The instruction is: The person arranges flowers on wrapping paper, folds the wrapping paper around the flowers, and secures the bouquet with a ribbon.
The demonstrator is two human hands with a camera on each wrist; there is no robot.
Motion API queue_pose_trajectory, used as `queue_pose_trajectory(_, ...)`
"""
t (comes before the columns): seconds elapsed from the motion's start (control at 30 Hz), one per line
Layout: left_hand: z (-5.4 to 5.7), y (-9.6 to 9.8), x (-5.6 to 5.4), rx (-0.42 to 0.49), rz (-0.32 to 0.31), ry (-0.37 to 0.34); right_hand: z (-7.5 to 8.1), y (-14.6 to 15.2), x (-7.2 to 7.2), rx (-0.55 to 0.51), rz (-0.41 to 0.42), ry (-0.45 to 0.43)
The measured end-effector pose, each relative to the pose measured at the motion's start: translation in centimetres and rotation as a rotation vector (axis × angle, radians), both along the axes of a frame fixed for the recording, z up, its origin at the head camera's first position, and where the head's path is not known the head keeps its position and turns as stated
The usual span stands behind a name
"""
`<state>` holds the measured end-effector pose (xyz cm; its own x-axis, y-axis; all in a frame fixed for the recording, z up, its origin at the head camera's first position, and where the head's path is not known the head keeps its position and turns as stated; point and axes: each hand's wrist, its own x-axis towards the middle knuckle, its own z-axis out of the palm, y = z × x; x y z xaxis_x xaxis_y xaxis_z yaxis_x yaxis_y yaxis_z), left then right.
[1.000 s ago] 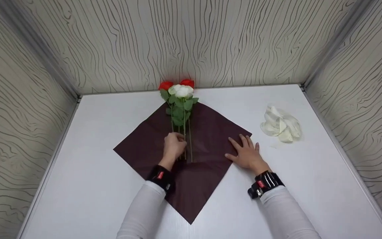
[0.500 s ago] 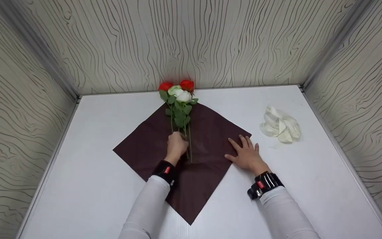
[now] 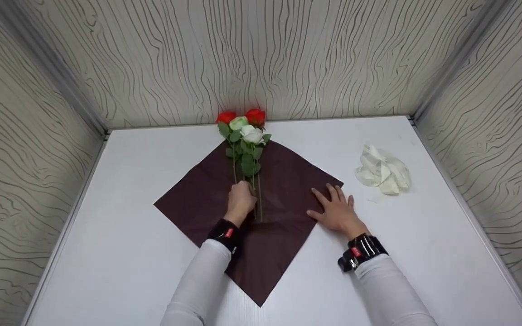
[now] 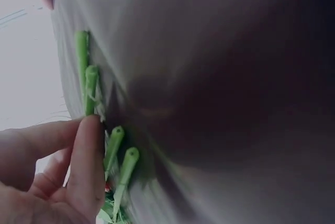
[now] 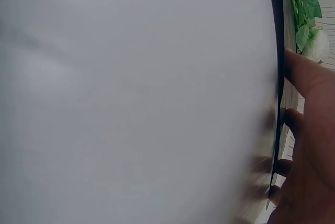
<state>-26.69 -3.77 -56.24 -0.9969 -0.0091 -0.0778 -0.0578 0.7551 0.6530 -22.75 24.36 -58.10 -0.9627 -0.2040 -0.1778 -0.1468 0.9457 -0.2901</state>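
Observation:
A dark maroon sheet of wrapping paper (image 3: 288,199) lies diamond-wise on the white table. On its upper half lie several roses side by side: a red rose (image 3: 255,117), another red rose (image 3: 226,117), a pale green rose (image 3: 239,122) and a white rose (image 3: 252,134). My left hand (image 3: 241,199) is over the stems and pinches one green stem (image 4: 91,89) between thumb and finger. Other cut stem ends (image 4: 128,164) lie beside those fingers. With fingers spread, my right hand (image 3: 337,215) rests on the paper's right corner.
A crumpled, translucent whitish wrap (image 3: 384,171) lies on the table (image 3: 120,271) to the right of the paper. Wood-grain patterned panels (image 3: 261,59) enclose the table at the back and both sides; the red blooms reach close to the back panel.
My left hand has shifted slightly right over the stems. The white rose has slid a little toward me, uncovering more of the pale green rose. My right hand stays in place.

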Motion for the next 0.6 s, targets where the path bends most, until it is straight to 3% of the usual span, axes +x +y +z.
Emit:
queue_pose_trajectory(0.37, 0.1, -0.8, 0.8, -0.050, -0.034, 0.086, -0.1, -0.1, 0.1, -0.004, 0.003, 0.007)
queue_pose_trajectory(0.5, 0.7, -1.8, 2.0, -0.088, -0.109, 0.137, -0.1, -0.1, 0.2, -0.001, 0.002, 0.009)
queue_pose_trajectory(0.6, 0.9, -3.2, 3.1, -0.206, -0.194, 0.202, -0.1, -0.1, 0.1, 0.006, 0.002, 0.014)
